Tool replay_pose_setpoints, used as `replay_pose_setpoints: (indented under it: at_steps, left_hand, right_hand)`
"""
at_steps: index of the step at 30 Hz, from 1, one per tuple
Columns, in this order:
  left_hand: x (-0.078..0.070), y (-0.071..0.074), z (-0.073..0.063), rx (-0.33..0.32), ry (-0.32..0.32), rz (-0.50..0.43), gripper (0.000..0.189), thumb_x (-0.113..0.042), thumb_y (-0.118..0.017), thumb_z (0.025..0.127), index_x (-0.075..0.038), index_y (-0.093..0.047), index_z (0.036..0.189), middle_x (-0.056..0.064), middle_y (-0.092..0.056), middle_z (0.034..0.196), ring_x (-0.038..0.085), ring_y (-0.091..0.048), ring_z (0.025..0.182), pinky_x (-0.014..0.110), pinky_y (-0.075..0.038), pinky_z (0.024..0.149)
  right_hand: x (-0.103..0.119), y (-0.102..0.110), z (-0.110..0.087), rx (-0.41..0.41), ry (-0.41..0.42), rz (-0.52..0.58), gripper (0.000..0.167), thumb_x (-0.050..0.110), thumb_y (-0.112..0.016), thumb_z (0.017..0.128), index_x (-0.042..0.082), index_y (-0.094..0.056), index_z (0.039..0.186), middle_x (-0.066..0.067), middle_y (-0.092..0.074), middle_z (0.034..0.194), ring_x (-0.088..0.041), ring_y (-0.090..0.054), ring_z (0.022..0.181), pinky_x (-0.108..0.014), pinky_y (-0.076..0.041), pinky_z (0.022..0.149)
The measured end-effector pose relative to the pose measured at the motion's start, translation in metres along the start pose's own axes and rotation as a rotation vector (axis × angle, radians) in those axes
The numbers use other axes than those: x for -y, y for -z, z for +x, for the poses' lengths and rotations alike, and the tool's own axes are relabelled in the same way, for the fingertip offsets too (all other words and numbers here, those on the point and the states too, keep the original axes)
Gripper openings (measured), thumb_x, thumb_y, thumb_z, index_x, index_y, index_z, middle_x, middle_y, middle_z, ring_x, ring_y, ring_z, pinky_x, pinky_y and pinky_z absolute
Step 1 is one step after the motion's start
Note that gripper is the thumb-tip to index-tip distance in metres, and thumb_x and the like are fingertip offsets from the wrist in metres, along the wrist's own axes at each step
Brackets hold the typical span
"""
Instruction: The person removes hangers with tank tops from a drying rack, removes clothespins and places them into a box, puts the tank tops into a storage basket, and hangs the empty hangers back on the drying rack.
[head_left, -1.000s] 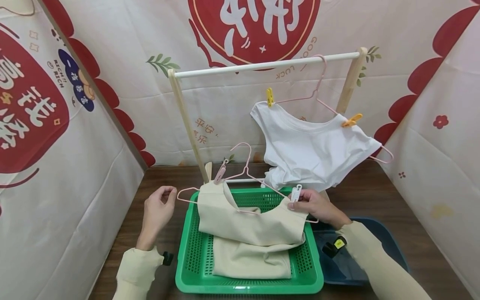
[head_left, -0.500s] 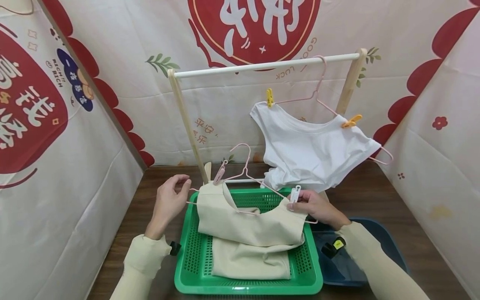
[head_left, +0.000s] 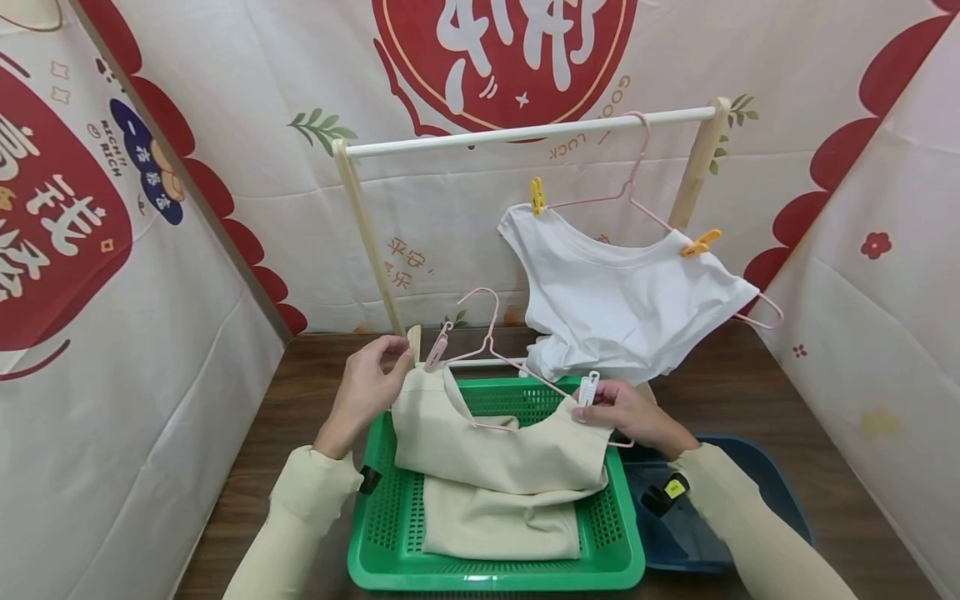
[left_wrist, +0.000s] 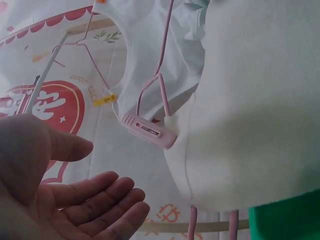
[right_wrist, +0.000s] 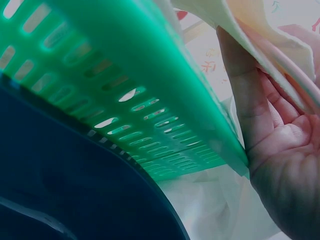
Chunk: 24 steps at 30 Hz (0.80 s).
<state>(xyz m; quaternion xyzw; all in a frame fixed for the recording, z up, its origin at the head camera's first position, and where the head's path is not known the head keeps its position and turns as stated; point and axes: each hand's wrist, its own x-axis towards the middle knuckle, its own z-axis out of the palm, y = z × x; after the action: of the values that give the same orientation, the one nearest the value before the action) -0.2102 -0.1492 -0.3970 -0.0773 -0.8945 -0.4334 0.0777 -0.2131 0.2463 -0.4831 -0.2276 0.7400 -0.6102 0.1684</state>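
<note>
A cream sleeveless top hangs on a pink wire hanger, its lower part folded over the green basket. A pink clothespin clips its left shoulder to the hanger; a white clothespin stands at the right shoulder. My right hand pinches that right shoulder between thumb and fingers, beside the white clothespin. In the right wrist view the thumb lies against the cream fabric and the hanger wire. Close beside the pink clothespin, my left hand has its fingers loosely extended, holding nothing in the left wrist view.
Behind the basket stands a drying rack with a white rail and wooden posts. A white sleeveless top hangs from it on another pink hanger, with yellow clothespins at its shoulders. A dark blue basin sits right of the basket.
My left hand has moved rightward and up, from beyond the hanger's left end to beside the pink clothespin. The right hand keeps its pinch on the right shoulder.
</note>
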Motion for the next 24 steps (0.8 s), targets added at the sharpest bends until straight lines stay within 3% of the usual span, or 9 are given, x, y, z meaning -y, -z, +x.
replay_pose_setpoints:
  at_steps: [5, 12, 18, 24]
  left_hand:
    - [-0.006, -0.005, 0.006, 0.050, 0.003, 0.018, 0.036, -0.026, -0.060, 0.099, -0.004, -0.061, 0.127, 0.015, -0.065, 0.123, 0.031, -0.066, 0.110, 0.046, -0.051, 0.095]
    - [-0.012, -0.016, 0.016, 0.102, 0.008, 0.070, 0.052, -0.039, -0.061, 0.098, -0.005, -0.055, 0.136, 0.015, -0.062, 0.130, 0.033, -0.060, 0.118, 0.047, -0.048, 0.099]
    - [-0.017, -0.023, 0.022, 0.155, -0.006, 0.084, 0.056, -0.033, -0.062, 0.097, -0.002, -0.048, 0.141, 0.019, -0.059, 0.135, 0.036, -0.056, 0.123, 0.049, -0.045, 0.102]
    - [-0.022, -0.026, 0.026, 0.201, 0.003, 0.115, 0.070, -0.037, -0.064, 0.095, -0.001, -0.037, 0.149, 0.021, -0.048, 0.146, 0.037, -0.046, 0.134, 0.052, -0.038, 0.108]
  right_hand:
    - [0.002, 0.000, -0.001, 0.008, 0.000, -0.009, 0.017, 0.005, -0.065, 0.094, -0.011, -0.063, 0.100, 0.006, -0.072, 0.086, -0.007, -0.066, 0.079, -0.025, -0.055, 0.072]
    - [0.000, 0.001, -0.001, 0.010, -0.020, -0.031, 0.011, 0.009, -0.067, 0.094, -0.001, -0.067, 0.097, 0.003, -0.073, 0.088, -0.010, -0.068, 0.081, -0.027, -0.055, 0.073]
    - [0.000, 0.002, -0.001, 0.026, -0.017, -0.041, 0.014, 0.009, -0.067, 0.094, -0.004, -0.066, 0.098, 0.003, -0.074, 0.089, -0.010, -0.068, 0.079, -0.028, -0.056, 0.072]
    - [0.001, 0.002, -0.001, 0.025, -0.031, -0.050, 0.018, 0.010, -0.067, 0.094, -0.007, -0.065, 0.100, 0.002, -0.074, 0.089, -0.011, -0.068, 0.080, -0.028, -0.055, 0.072]
